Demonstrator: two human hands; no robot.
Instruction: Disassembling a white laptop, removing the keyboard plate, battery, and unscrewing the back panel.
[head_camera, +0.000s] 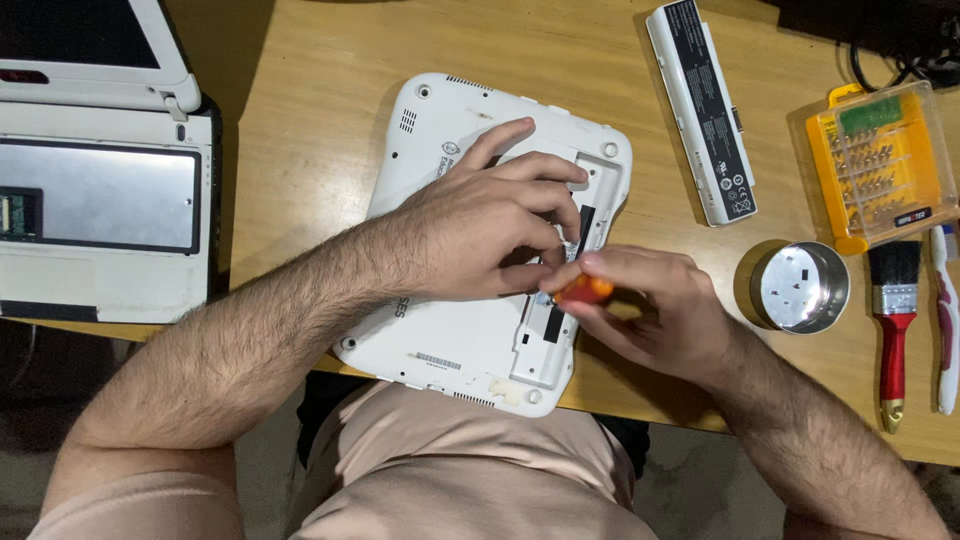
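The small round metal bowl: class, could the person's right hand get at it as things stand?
Probably yes. The small round metal bowl sits just beyond the right hand with bare table between, though that hand holds an orange-handled screwdriver.

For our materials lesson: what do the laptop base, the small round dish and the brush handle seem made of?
Laptop base: white plastic, probably, with a smooth matte moulded shell. Small round dish: metal, likely steel, shiny and reflective. Brush handle: glossy red, painted wood or plastic; unclear.

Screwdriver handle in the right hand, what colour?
Orange screwdriver handle, clearest in the head view.
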